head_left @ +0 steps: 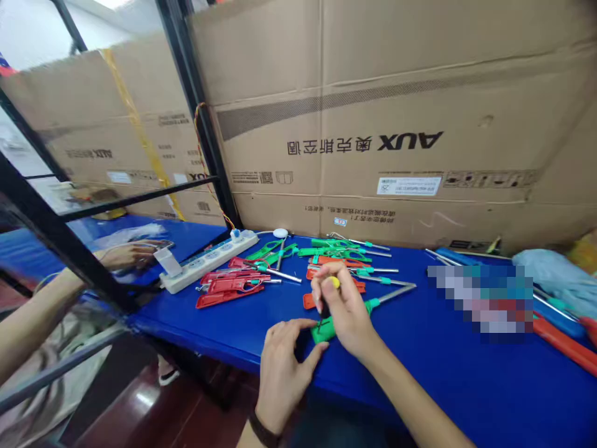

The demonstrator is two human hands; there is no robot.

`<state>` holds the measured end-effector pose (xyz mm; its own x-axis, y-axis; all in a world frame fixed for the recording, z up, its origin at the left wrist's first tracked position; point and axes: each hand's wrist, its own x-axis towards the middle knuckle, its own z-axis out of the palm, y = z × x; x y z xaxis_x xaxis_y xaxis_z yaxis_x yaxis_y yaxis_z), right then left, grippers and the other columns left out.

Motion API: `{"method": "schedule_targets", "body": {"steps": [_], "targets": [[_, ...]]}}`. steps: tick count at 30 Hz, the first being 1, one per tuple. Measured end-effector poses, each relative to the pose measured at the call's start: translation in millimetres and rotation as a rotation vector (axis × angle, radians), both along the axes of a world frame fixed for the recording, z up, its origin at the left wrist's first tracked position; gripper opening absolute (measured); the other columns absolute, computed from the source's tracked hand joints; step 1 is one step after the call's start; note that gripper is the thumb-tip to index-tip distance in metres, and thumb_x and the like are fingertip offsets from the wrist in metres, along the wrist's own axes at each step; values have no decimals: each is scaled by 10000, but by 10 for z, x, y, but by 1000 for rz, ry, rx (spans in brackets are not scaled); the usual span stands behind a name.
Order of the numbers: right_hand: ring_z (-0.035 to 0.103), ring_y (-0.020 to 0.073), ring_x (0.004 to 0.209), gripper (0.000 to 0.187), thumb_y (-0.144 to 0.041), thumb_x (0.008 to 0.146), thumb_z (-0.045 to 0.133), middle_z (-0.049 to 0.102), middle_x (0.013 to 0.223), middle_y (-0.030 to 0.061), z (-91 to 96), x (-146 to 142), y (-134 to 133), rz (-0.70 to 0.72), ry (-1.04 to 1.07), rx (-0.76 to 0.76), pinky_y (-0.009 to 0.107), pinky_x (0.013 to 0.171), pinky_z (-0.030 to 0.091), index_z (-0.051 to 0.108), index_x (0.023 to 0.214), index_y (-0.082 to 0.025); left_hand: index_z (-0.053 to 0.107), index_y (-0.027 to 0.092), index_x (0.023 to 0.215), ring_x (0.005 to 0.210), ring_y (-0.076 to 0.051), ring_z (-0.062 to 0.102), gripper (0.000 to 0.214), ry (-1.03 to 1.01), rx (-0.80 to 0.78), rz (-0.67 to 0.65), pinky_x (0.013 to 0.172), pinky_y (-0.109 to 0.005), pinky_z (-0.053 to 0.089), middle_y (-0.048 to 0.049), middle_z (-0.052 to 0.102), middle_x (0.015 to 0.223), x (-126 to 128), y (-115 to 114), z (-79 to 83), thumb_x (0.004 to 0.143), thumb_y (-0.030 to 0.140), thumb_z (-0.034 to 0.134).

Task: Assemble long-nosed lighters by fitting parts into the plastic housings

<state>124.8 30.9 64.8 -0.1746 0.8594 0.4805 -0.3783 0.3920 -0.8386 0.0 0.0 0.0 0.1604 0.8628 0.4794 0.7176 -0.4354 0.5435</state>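
Observation:
A green long-neck lighter (323, 331) with a metal tube lies near the table's front edge. My left hand (285, 361) steadies its near end between thumb and forefinger. In my right hand (342, 305) is a screwdriver (325, 309) with a black and yellow handle, held upright with its tip down at the green body. Part of the lighter is hidden under that hand. Just behind are orange lighter bodies (309, 301), with green ones (333, 249) farther back. Red lighter halves (228, 286) with metal parts are piled to the left.
A white power strip (209, 258) runs along the left of the blue table (420, 373), beside a black metal post (205, 124). Cardboard (373, 74) walls off the back. Blue and red lighters (564, 339) lie at the right, partly blurred out. Another person's arm (60, 286) is at the left.

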Motion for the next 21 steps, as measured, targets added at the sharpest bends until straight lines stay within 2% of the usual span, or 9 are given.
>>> {"method": "schedule_targets", "body": {"steps": [3, 7, 8, 10, 13, 15, 17, 19, 21], "targets": [[525, 145, 740, 327, -454, 972, 324, 520, 859, 19, 87, 81, -47, -53, -135, 41, 279, 669, 451, 567, 994, -236, 621, 248, 978, 761, -219, 566, 216, 8, -5, 5, 789, -366, 400, 1, 658, 847, -8, -25, 10, 785, 307, 699], [586, 157, 817, 170, -397, 888, 547, 554, 1032, 50, 125, 87, -44, -180, -162, 119, 334, 776, 481, 574, 911, -231, 629, 249, 970, 774, -219, 573, 212, 9, -11, 12, 791, -360, 401, 1, 668, 864, -14, -26, 19, 778, 296, 706], [601, 146, 766, 155, -371, 854, 605, 577, 1009, 39, 112, 68, -33, -200, -107, 107, 332, 742, 495, 538, 885, -235, 630, 249, 969, 773, -217, 575, 212, 7, -11, 10, 795, -362, 399, 3, 671, 870, -16, -22, 20, 777, 296, 706], [574, 108, 589, 237, -328, 811, 672, 602, 821, -26, 63, 17, -12, -259, 15, 55, 276, 600, 491, 450, 832, -247, 631, 248, 968, 764, -212, 578, 213, 3, -12, 4, 804, -365, 397, 5, 674, 881, -25, -13, 19, 775, 294, 708], [466, 83, 485, 224, -387, 864, 601, 488, 632, -80, -15, -41, -2, -304, 70, 23, 219, 487, 413, 431, 821, -247, 631, 246, 966, 757, -209, 577, 216, -2, -15, 1, 802, -366, 397, 7, 677, 888, -43, -11, 12, 772, 295, 712], [487, 103, 553, 238, -465, 941, 421, 510, 702, -38, -31, -43, -17, -205, 37, 5, 241, 523, 430, 493, 901, -241, 631, 247, 966, 758, -210, 575, 214, -7, -13, 0, 796, -363, 398, 8, 677, 890, -54, -15, 6, 775, 301, 709], [536, 127, 656, 316, -476, 962, 335, 563, 847, 18, -10, -23, -40, -137, -41, 8, 268, 582, 460, 540, 959, -235, 631, 248, 969, 758, -212, 572, 213, -9, -9, 0, 795, -364, 398, 5, 677, 886, -61, -19, 1, 777, 300, 707], [578, 148, 759, 261, -446, 941, 416, 580, 983, 49, 26, -5, -59, -164, -115, 58, 286, 643, 485, 564, 948, -231, 631, 246, 966, 757, -213, 571, 211, -7, -8, 1, 798, -367, 395, 2, 677, 881, -64, -21, 2, 774, 289, 709], [607, 154, 802, 141, -374, 891, 544, 585, 1058, 48, 50, -15, -68, -221, -97, 105, 308, 705, 502, 538, 927, -238, 632, 246, 963, 758, -213, 571, 212, -4, -17, 2, 799, -368, 394, 3, 677, 877, -65, -22, 9, 770, 278, 712]]}}
